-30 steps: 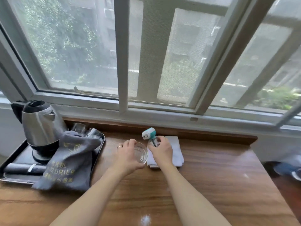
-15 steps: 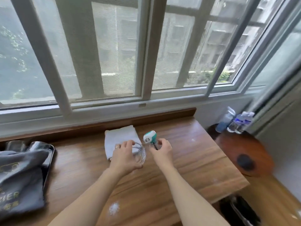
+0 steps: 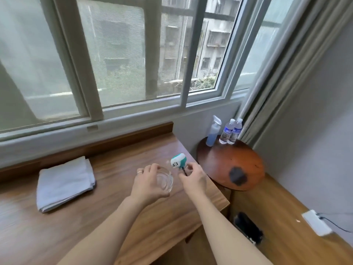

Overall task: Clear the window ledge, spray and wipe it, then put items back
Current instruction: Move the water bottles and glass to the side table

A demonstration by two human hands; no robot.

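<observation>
Both hands have carried their loads rightward off the towel (image 3: 65, 183): left hand (image 3: 148, 181) grasping the glass bowl (image 3: 164, 181), right hand (image 3: 193, 177) pinching the small teal gadget (image 3: 178, 161), which could slip toward the round table (image 3: 246, 165) at 2 o'clock.

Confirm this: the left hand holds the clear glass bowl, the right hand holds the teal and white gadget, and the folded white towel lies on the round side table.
Wrong on the folded white towel: the head view shows it on the wooden ledge, not the round side table. The left hand does hold the clear glass bowl, and the right hand the teal and white gadget.
</observation>
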